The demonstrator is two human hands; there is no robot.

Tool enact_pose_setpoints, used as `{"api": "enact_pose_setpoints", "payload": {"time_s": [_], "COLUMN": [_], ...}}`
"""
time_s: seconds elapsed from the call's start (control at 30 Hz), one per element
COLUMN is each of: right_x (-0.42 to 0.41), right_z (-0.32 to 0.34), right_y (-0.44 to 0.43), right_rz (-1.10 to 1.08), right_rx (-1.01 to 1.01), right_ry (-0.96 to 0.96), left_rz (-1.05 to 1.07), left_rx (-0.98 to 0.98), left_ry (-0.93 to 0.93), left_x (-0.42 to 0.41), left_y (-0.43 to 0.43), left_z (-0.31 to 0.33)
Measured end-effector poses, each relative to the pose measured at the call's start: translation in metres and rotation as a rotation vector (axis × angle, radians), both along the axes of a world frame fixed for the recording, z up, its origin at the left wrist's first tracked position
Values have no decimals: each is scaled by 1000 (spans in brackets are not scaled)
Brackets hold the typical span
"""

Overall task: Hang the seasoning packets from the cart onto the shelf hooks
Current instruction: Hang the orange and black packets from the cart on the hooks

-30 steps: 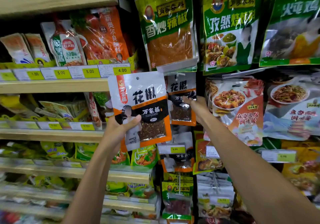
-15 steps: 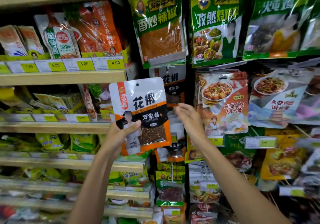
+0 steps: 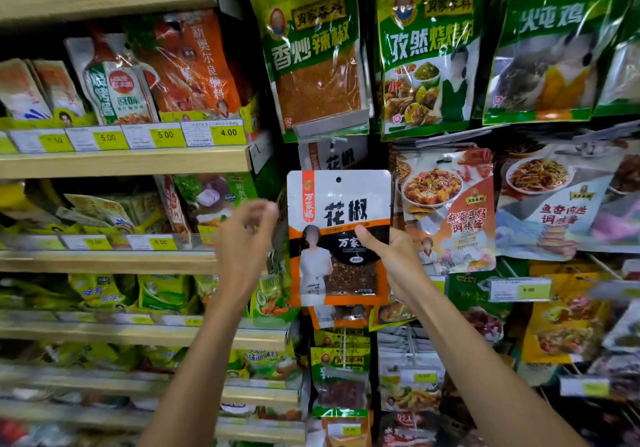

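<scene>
Nearest, the right hand (image 3: 391,256) grips the right edge of a white, black and orange plastic peppercorn packet (image 3: 332,204), thumb laid across its front, fingers hidden behind. The left hand (image 3: 244,238), blurred, hovers just beside the packet's left edge with fingers loosely curled, holding nothing. The packet is held upright before the hook column, its punched hole showing near the top. Just behind and above it hangs a matching packet (image 3: 334,155), under a green chilli-powder pouch (image 3: 311,62). Wooden shelves (image 3: 121,162) with yellow price tags (image 3: 228,133) stand to the left.
</scene>
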State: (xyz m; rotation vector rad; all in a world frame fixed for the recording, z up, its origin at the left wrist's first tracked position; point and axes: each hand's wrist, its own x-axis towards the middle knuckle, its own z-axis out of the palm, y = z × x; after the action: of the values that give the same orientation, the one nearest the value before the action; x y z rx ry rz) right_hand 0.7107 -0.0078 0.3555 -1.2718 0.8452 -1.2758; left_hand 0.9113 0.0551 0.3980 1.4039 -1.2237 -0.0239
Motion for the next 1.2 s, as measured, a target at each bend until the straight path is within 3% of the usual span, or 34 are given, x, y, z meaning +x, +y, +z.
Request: {"api": "enact_pose_setpoints", "payload": {"time_s": [0.1,0.17,0.27,0.43,1.2], "right_x": [-2,0,6,12,37], "right_z": [1,4,12,21,33], "right_y": [-10,-17,-28,-43,-95], "right_rz": [-23,-22,-13,-35,-220], "right_rx": [27,21,-9,-30,-19], "right_ry": [35,40,36,58,80], "left_rz": [381,482,483,454,380], "left_rx": [-411,-464,-409,-410,-477], "left_ry": [-443,-677,-840,-902,-870], "left_x": [23,35,49,65,76], "left_y": [-16,-34,-57,-77,-82], "left_z": [28,42,45,30,26]}}
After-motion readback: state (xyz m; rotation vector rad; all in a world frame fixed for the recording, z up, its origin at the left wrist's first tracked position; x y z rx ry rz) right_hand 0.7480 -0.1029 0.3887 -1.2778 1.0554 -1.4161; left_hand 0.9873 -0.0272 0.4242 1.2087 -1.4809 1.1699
